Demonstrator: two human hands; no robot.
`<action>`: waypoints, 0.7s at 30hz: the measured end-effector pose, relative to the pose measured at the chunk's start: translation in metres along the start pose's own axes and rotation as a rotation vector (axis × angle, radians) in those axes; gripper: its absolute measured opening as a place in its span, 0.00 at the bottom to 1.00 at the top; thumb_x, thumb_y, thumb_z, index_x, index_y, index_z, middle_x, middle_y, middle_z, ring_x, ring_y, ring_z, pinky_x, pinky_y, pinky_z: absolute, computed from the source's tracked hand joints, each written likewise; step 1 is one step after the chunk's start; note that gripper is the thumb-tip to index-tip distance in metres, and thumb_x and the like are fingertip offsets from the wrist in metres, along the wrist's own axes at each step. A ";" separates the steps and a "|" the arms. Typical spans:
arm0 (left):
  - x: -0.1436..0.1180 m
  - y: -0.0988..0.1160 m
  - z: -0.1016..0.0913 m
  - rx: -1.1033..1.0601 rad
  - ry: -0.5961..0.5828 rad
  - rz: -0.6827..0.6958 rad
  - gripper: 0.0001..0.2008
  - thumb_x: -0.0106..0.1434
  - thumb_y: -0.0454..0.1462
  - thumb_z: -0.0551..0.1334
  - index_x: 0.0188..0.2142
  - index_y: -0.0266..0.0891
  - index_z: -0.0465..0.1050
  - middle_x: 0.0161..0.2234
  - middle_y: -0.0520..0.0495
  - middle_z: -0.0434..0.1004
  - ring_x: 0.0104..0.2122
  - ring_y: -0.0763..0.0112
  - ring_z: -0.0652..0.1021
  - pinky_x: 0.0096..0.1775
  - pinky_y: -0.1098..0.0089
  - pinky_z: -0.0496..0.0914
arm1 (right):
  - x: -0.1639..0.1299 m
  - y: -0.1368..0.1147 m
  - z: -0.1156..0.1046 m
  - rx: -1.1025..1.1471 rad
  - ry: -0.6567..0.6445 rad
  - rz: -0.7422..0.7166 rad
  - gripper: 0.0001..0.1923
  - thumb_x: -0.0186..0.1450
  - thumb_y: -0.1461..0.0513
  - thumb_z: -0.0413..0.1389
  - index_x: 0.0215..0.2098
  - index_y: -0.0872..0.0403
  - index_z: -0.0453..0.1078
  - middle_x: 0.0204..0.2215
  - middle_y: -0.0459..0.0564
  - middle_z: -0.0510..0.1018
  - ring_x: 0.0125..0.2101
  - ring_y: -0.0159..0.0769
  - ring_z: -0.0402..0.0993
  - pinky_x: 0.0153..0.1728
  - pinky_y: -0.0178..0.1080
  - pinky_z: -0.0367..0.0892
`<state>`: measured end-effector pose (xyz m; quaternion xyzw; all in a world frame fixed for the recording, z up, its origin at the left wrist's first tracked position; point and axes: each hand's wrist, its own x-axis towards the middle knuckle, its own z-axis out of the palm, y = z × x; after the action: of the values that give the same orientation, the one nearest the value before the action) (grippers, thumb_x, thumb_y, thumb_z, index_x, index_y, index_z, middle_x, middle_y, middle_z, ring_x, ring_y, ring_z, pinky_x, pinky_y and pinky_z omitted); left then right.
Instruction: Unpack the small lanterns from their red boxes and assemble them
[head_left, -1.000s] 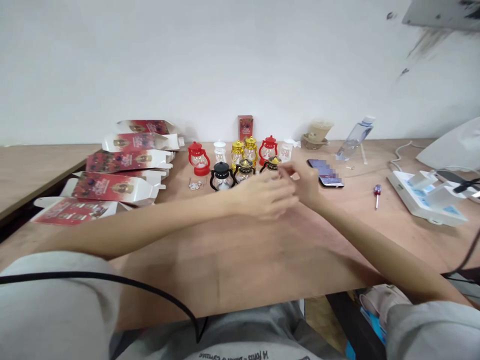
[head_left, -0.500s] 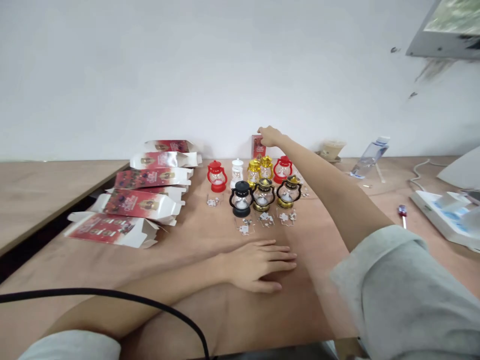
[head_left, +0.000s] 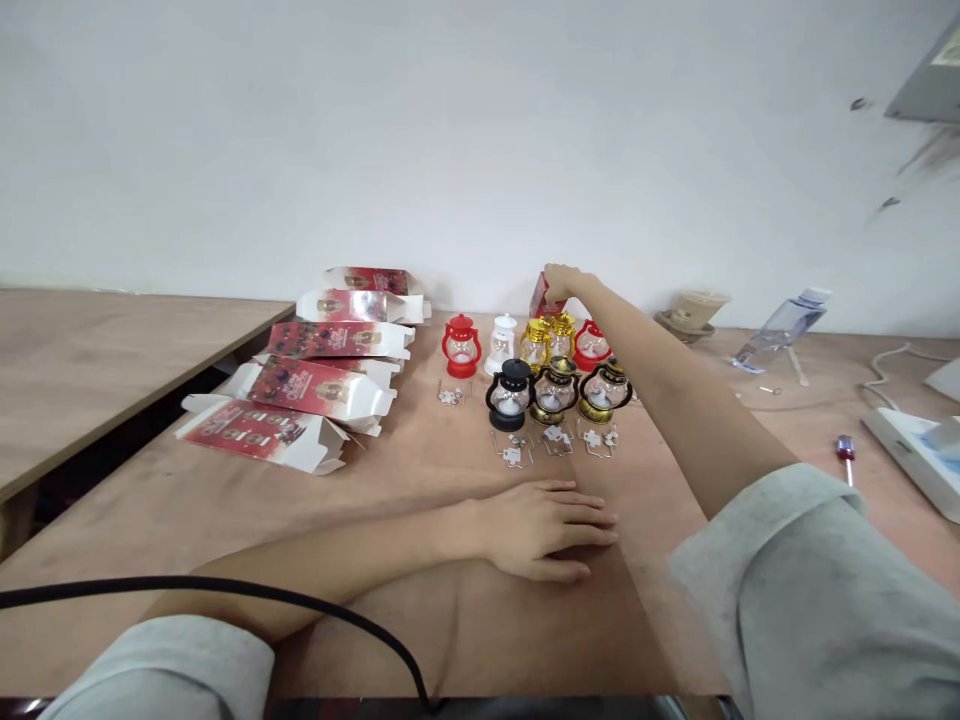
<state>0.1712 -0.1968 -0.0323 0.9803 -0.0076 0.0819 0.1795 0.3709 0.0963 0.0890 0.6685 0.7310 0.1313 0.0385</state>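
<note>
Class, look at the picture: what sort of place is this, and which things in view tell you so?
Probably a small packing or assembly bench: rows of toy lanterns, flat printed cartons beside them, and a screwdriver on the wooden table. The right hand grips a red box.

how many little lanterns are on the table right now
8 lanterns. Back row: red, white, two gold, red. Front row: black, two black-and-gold. The arm may hide others.

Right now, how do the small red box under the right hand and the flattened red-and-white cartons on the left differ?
The small red box stands at the back by the wall, tilted, with the right hand gripping its top; the flattened cartons lie flat in an overlapping row, untouched. The box is single and looks folded up; the cartons are several, with open white end flaps. Both carry red printed faces and rest on the same wooden table.
</note>
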 end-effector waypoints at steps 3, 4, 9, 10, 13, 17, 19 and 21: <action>0.000 0.000 0.000 0.020 0.003 0.006 0.24 0.67 0.43 0.52 0.59 0.34 0.60 0.63 0.42 0.58 0.63 0.62 0.59 0.63 0.57 0.54 | -0.006 -0.003 0.000 -0.007 0.021 -0.004 0.42 0.49 0.59 0.65 0.56 0.68 0.57 0.53 0.69 0.66 0.52 0.53 0.63 0.47 0.45 0.63; 0.001 0.000 0.000 0.028 0.002 0.009 0.24 0.67 0.43 0.52 0.59 0.33 0.60 0.63 0.42 0.58 0.63 0.63 0.59 0.63 0.57 0.54 | -0.008 -0.004 0.000 -0.026 0.040 -0.015 0.43 0.49 0.59 0.65 0.57 0.70 0.56 0.54 0.70 0.65 0.53 0.54 0.61 0.48 0.45 0.62; 0.000 0.001 -0.002 0.079 -0.010 0.003 0.23 0.67 0.42 0.51 0.58 0.34 0.62 0.62 0.42 0.59 0.62 0.64 0.60 0.63 0.57 0.54 | -0.025 -0.006 -0.016 -0.119 0.136 -0.121 0.37 0.52 0.56 0.64 0.52 0.70 0.61 0.52 0.71 0.66 0.53 0.58 0.60 0.51 0.49 0.60; 0.000 0.002 -0.002 0.087 -0.008 0.001 0.22 0.68 0.42 0.50 0.57 0.34 0.63 0.62 0.42 0.60 0.62 0.64 0.61 0.63 0.58 0.55 | -0.031 -0.004 -0.026 -0.097 0.175 -0.123 0.35 0.52 0.54 0.63 0.51 0.70 0.63 0.50 0.70 0.68 0.52 0.57 0.62 0.50 0.49 0.60; 0.000 0.004 -0.002 0.087 0.012 -0.017 0.19 0.68 0.41 0.51 0.54 0.34 0.66 0.58 0.39 0.66 0.59 0.62 0.66 0.61 0.59 0.59 | -0.063 0.007 -0.069 0.084 0.367 -0.079 0.35 0.54 0.51 0.62 0.48 0.70 0.62 0.45 0.68 0.71 0.45 0.52 0.68 0.43 0.45 0.63; -0.002 0.005 -0.002 -0.066 0.089 -0.097 0.17 0.67 0.40 0.53 0.52 0.34 0.66 0.55 0.37 0.69 0.56 0.58 0.69 0.59 0.57 0.60 | -0.143 0.019 -0.124 0.427 0.839 -0.079 0.33 0.58 0.52 0.58 0.53 0.67 0.57 0.43 0.59 0.72 0.40 0.38 0.70 0.38 0.39 0.62; -0.006 0.003 -0.001 -0.335 0.205 -0.200 0.18 0.66 0.41 0.55 0.53 0.36 0.64 0.54 0.36 0.69 0.55 0.59 0.70 0.57 0.57 0.62 | -0.192 0.019 -0.134 0.657 1.067 -0.133 0.30 0.62 0.51 0.51 0.54 0.64 0.59 0.43 0.55 0.71 0.41 0.34 0.70 0.37 0.37 0.61; -0.013 0.000 0.000 -0.765 0.355 -0.315 0.18 0.66 0.43 0.56 0.53 0.37 0.62 0.51 0.36 0.71 0.52 0.60 0.73 0.54 0.58 0.65 | -0.241 0.013 -0.128 0.897 1.206 -0.169 0.25 0.62 0.49 0.51 0.49 0.58 0.65 0.40 0.49 0.72 0.42 0.33 0.70 0.38 0.37 0.61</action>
<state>0.1584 -0.1971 -0.0344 0.8035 0.1431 0.2119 0.5376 0.3790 -0.1583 0.1863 0.3742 0.6575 0.1609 -0.6339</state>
